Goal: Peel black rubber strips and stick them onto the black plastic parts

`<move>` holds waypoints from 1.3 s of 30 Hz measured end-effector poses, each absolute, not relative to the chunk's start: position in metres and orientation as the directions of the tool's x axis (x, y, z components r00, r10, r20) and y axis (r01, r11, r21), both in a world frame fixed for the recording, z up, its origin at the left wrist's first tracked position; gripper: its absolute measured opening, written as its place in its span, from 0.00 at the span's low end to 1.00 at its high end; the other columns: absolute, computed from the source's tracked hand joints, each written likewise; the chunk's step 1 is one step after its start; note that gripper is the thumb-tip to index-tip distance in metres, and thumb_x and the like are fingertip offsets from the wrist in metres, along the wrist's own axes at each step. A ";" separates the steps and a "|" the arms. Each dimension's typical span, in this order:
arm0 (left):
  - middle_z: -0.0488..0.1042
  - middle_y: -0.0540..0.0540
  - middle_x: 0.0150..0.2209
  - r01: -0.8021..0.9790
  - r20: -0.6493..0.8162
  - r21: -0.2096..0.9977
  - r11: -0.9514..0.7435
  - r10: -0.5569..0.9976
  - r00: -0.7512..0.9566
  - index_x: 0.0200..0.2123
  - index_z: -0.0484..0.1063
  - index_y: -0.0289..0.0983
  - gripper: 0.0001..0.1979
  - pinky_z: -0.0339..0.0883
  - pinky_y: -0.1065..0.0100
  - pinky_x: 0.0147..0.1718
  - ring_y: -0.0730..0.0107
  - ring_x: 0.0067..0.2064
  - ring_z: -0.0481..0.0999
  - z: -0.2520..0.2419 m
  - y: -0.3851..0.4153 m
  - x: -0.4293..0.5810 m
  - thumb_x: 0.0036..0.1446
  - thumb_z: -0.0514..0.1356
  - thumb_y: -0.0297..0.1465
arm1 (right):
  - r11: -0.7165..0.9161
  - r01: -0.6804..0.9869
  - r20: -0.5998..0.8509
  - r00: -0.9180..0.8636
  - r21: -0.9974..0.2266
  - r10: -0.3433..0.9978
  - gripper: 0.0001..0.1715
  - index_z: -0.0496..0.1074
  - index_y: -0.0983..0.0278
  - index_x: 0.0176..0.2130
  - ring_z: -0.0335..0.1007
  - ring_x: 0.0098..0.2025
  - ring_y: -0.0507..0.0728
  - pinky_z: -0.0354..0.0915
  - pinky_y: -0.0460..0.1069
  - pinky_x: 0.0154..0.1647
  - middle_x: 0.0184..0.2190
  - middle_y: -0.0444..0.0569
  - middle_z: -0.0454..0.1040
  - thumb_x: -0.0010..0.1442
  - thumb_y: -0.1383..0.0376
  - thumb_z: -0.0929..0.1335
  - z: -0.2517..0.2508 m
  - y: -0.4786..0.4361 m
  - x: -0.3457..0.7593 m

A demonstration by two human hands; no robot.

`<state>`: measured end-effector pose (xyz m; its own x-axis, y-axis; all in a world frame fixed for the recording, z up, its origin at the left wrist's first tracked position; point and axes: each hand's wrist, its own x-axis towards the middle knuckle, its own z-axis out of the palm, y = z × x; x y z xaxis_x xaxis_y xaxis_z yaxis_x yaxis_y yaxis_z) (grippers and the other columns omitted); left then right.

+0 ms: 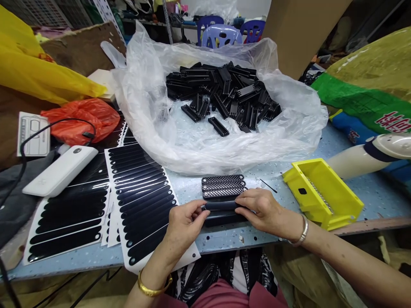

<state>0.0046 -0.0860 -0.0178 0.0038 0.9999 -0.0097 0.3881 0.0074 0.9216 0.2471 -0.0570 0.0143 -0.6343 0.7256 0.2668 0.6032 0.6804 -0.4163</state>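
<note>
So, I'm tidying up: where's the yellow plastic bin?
In the head view, the yellow plastic bin sits on the blue tabletop, right of the right hand.

Table (263, 240) viewed by head camera from close above near side; aimed forward and down, far chairs (221, 31) included.

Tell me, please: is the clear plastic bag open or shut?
Open: the plastic bag has its mouth spread wide, showing black pieces inside.
</note>
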 end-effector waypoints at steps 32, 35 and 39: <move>0.77 0.50 0.22 0.349 0.013 0.937 -0.007 1.000 -0.017 0.34 0.82 0.35 0.09 0.67 0.77 0.20 0.75 0.22 0.73 -0.022 -0.084 0.003 0.48 0.66 0.30 | 0.672 0.634 0.155 -0.673 -0.382 0.723 0.03 0.77 0.69 0.33 0.70 0.32 0.56 0.61 0.49 0.33 0.29 0.51 0.75 0.59 0.72 0.70 0.017 -0.052 0.243; 0.76 0.50 0.22 0.340 0.003 0.941 0.001 1.000 -0.010 0.34 0.82 0.35 0.09 0.66 0.78 0.20 0.76 0.22 0.73 -0.023 -0.084 0.003 0.48 0.66 0.30 | 0.671 0.647 0.137 -0.675 -0.363 0.725 0.04 0.76 0.69 0.32 0.70 0.31 0.55 0.59 0.49 0.32 0.28 0.50 0.74 0.59 0.72 0.70 0.017 -0.052 0.242; 0.76 0.50 0.22 0.327 -0.012 0.945 0.011 1.000 0.000 0.34 0.81 0.36 0.09 0.66 0.78 0.20 0.76 0.22 0.73 -0.023 -0.084 0.003 0.48 0.65 0.30 | 0.683 0.647 0.122 -0.690 -0.338 0.714 0.05 0.76 0.69 0.31 0.68 0.29 0.54 0.57 0.49 0.30 0.27 0.49 0.73 0.59 0.71 0.69 0.017 -0.050 0.241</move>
